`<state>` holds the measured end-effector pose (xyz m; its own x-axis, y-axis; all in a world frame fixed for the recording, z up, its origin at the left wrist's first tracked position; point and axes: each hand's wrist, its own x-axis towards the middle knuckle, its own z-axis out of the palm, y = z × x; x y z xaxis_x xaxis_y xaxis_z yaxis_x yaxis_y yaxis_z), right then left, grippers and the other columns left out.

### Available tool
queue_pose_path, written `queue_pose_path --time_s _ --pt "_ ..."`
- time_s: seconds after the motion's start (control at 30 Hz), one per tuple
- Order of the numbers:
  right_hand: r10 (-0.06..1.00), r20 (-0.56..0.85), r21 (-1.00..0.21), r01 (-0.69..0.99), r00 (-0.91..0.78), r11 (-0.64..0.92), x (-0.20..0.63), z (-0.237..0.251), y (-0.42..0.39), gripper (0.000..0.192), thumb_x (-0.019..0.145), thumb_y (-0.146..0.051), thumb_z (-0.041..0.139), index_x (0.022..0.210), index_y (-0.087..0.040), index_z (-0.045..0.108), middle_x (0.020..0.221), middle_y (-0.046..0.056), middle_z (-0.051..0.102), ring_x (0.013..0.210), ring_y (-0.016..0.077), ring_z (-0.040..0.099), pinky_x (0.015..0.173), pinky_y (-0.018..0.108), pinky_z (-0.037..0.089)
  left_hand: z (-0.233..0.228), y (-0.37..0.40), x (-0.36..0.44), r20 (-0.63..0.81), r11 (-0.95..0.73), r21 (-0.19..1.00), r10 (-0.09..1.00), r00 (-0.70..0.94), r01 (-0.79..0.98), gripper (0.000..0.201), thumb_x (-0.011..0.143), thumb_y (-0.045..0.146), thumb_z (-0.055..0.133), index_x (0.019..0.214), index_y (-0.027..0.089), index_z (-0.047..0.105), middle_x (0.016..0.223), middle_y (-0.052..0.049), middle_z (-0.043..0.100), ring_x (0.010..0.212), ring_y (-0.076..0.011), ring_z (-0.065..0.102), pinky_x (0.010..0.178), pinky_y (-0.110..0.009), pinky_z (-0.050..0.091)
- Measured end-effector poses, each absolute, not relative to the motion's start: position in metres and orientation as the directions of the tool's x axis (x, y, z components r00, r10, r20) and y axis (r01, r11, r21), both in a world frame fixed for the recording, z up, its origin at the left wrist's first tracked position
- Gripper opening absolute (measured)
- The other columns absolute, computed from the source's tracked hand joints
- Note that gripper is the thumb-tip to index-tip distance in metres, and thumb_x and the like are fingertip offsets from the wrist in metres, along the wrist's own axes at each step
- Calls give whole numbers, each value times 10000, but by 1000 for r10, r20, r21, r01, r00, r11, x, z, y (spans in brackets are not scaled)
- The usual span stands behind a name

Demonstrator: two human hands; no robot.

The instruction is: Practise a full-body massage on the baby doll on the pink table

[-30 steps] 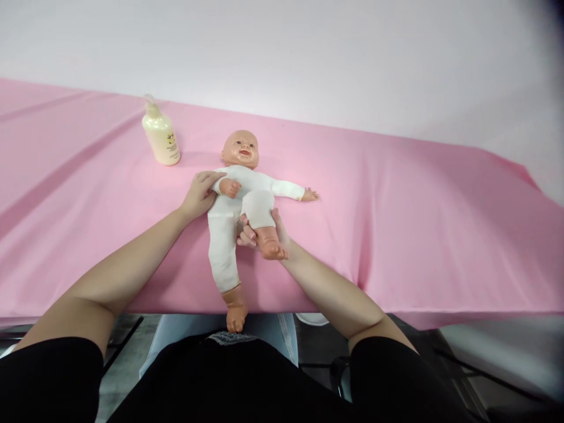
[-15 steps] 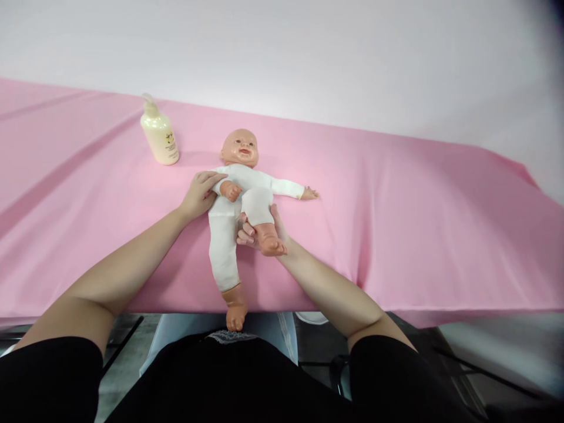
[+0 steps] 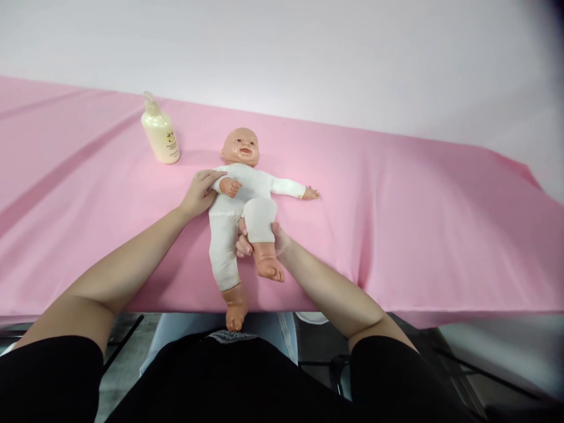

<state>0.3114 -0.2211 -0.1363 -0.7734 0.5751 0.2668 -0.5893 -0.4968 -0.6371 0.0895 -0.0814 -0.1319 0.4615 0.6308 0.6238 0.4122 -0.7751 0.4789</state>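
On its back lies a baby doll with a white cloth body and bare plastic head, hands and feet; its head points away from me. My left hand is wrapped round the doll's arm on the left, beside the chest, with some fingers hidden beneath. My right hand grips the doll's leg on the right from underneath, thumb on one side and fingers on the other. That leg is bent and raised. The other leg lies straight, its foot past the table's near edge.
A pale yellow pump bottle stands at the back left of the doll. Pink cloth with folds covers the table, its near edge just before my lap. Behind the table rises a white surface.
The doll's raised leg has come down and toward me, its foot now lower and less bent. My right hand moved with it. My left hand has stayed in place.
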Motion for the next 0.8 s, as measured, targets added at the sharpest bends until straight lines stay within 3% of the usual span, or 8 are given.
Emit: queue_pose_path --time_s 0.2,0.43,0.63,0.8 --pt "543 190 -727 -489 -818 -483 312 -135 -222 736 567 -840 768 896 -236 507 770 24 643 661 188 611 654 359 532 -132 -82 90 625 -774 474 632 459 421 437 910 216 514 1337 216 604 1276 -112 671 1204 -269 585 1108 -484 409" --pt "545 276 -644 -573 -792 -507 312 -130 -218 650 648 -737 816 898 -200 550 814 -5 582 691 130 551 750 353 552 -130 -82 90 608 -769 452 636 475 451 471 892 175 504 1353 225 586 1287 -109 664 1207 -268 585 1106 -481 414" --pt "645 147 -556 -602 -750 -574 317 -118 -217 614 706 -679 808 1003 -199 568 843 -9 575 661 111 484 585 250 478 -131 -82 89 627 -783 427 617 476 452 468 886 144 504 1339 215 597 1264 -106 669 1195 -260 587 1088 -467 424" --pt "702 -21 -479 -609 -712 -632 317 -112 -216 599 833 -760 613 1009 -188 585 819 -5 557 625 106 447 535 233 461 -133 -81 90 668 -809 409 581 465 423 474 868 121 518 1324 209 611 1236 -106 681 1165 -258 603 1062 -455 442"
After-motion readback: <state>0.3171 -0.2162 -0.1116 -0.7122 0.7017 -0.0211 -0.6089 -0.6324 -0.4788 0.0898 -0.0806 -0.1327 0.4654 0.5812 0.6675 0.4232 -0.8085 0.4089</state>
